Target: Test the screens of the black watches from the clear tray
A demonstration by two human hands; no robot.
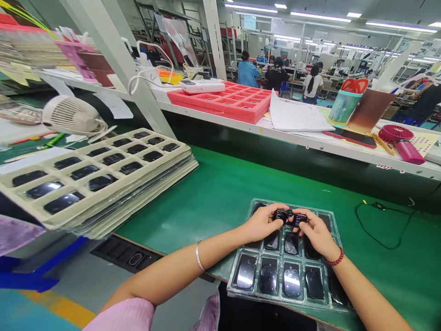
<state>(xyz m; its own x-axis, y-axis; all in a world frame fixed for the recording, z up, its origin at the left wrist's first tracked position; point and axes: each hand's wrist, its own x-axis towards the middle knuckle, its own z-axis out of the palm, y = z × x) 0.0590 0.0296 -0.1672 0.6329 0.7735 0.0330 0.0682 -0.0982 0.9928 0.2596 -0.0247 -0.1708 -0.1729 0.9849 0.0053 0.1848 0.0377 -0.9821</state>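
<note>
A clear plastic tray (259,252) with compartments lies at the front edge of the green table, holding several black rounded screen modules (292,279). Over its far rows, my left hand (263,223) pinches a small black screen module (280,215) whose display shows lines of light text. Close beside it, my right hand (317,234) grips a second such screen module (299,220), also lit with text. Both modules are held just above the tray, nearly side by side. My fingers hide part of the compartments underneath.
On the left stands a tall stack of cream trays (103,168) with more dark modules. A black cable (370,234) lies right. The shelf above bears a red foam tray (237,99), papers (292,112) and a pink fan (401,140). A white fan (70,115) sits far left.
</note>
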